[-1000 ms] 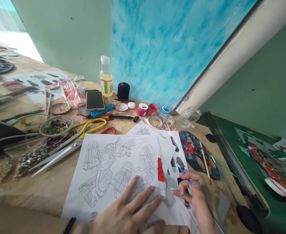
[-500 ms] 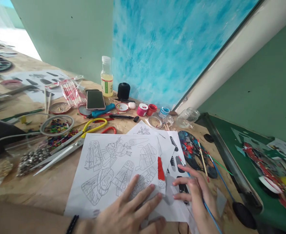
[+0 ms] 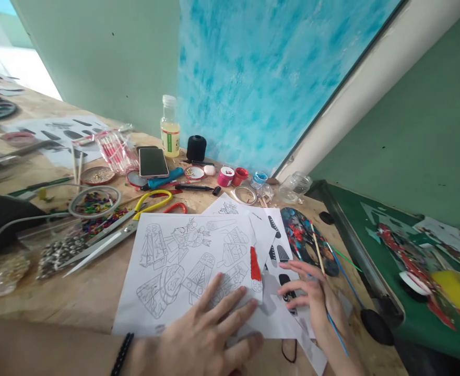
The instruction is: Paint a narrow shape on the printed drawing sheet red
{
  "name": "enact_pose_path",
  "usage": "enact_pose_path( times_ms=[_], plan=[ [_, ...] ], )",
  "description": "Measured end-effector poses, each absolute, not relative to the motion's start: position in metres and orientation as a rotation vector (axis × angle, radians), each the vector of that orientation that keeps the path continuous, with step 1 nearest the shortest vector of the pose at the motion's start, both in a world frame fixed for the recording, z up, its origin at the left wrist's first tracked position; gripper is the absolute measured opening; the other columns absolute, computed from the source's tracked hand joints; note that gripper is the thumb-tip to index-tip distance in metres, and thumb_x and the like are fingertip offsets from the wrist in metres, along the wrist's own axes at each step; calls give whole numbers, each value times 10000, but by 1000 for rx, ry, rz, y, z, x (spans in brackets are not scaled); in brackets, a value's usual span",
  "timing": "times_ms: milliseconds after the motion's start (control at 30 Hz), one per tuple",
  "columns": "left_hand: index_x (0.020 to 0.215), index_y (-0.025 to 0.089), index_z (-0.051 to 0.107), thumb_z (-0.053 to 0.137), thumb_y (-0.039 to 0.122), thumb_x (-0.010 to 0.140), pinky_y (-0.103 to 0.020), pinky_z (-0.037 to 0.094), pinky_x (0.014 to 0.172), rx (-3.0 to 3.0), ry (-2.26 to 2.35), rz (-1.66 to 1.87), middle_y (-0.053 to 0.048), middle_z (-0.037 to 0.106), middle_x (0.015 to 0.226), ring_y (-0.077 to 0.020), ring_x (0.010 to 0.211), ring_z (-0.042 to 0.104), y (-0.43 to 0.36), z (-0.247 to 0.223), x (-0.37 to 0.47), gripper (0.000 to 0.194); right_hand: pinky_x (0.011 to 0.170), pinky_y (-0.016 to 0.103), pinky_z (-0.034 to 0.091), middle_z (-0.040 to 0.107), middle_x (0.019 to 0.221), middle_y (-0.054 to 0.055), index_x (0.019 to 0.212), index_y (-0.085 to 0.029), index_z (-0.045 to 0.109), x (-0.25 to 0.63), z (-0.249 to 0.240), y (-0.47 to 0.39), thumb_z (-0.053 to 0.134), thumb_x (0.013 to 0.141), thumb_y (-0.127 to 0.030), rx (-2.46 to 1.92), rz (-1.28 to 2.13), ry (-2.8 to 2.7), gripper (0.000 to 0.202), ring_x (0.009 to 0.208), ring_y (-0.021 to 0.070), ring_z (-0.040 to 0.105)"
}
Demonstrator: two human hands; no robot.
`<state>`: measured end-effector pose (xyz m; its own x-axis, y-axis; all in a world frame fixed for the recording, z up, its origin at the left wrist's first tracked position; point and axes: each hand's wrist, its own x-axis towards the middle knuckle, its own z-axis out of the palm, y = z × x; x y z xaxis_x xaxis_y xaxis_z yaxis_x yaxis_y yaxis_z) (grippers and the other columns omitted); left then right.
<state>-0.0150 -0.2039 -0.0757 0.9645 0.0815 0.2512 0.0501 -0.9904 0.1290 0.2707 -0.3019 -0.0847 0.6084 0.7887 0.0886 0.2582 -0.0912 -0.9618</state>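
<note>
Spread fingers of my left hand (image 3: 214, 324) lie flat on a white sheet of line drawings (image 3: 159, 261). A shape painted red (image 3: 255, 263) is at the sheet's right edge, beyond my left fingertips. My right hand (image 3: 311, 292) holds a thin blue brush (image 3: 337, 331), its handle passing under the fingers and its tip pointing toward the palette. Below that hand are papers with black printed shapes (image 3: 282, 254). The dark paint palette (image 3: 292, 224), smeared with red and blue, sits just beyond the right hand, with a wooden stick resting on it.
Yellow-handled scissors (image 3: 114, 235) lie left of the sheet, near beads (image 3: 59, 253). Behind stand a bottle (image 3: 170, 133), black thread spool (image 3: 196, 148), pink paint jar (image 3: 225, 176), red jar (image 3: 239, 176), blue jar (image 3: 259, 179) and glass jar (image 3: 294, 187). A phone (image 3: 153, 162) lies nearby.
The brush tip in my right hand has moved up and right, from near the black shapes to the palette. My left hand stays flat on the sheet. The view has shifted slightly.
</note>
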Motion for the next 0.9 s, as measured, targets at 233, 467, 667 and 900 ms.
enact_pose_path(
  times_ms=[233, 467, 667, 900],
  plan=[
    [1656, 360, 519, 554, 453, 1199, -710, 258, 1391, 2927, 113, 290, -60, 406, 1830, -329, 1706, 371, -204, -76, -16, 468, 686, 476, 744, 880, 1092, 169, 1072, -252, 790, 294, -94, -292, 712, 862, -853, -1453, 693, -842, 641, 849, 350, 882],
    [1636, 340, 563, 656, 430, 1159, -683, 156, 1420, 2969, 145, 370, -44, 401, 1834, -301, 1703, 372, -207, -77, -18, 494, 624, 438, 697, 860, 1008, 106, 1116, -234, 717, 282, -58, -299, 621, 959, -743, -1400, 300, -655, 541, 729, 285, 847],
    [1554, 302, 664, 544, 488, 1197, -594, -151, 1417, 3063, 97, 533, -4, 536, 1757, -280, 1646, 451, -203, -71, -18, 420, 524, 355, 532, 717, 820, 24, 963, -242, 675, 282, -28, -305, 571, 964, -707, -1375, -105, -333, 477, 552, 195, 638],
    [1412, 289, 754, 422, 450, 1241, -607, -232, 1383, 3121, 63, 602, 39, 562, 1732, -279, 1620, 456, -200, -67, -14, 407, 493, 356, 413, 608, 831, 54, 907, -295, 624, 303, -29, -319, 561, 957, -697, -1304, -239, -213, 410, 692, 252, 584]
  ],
)
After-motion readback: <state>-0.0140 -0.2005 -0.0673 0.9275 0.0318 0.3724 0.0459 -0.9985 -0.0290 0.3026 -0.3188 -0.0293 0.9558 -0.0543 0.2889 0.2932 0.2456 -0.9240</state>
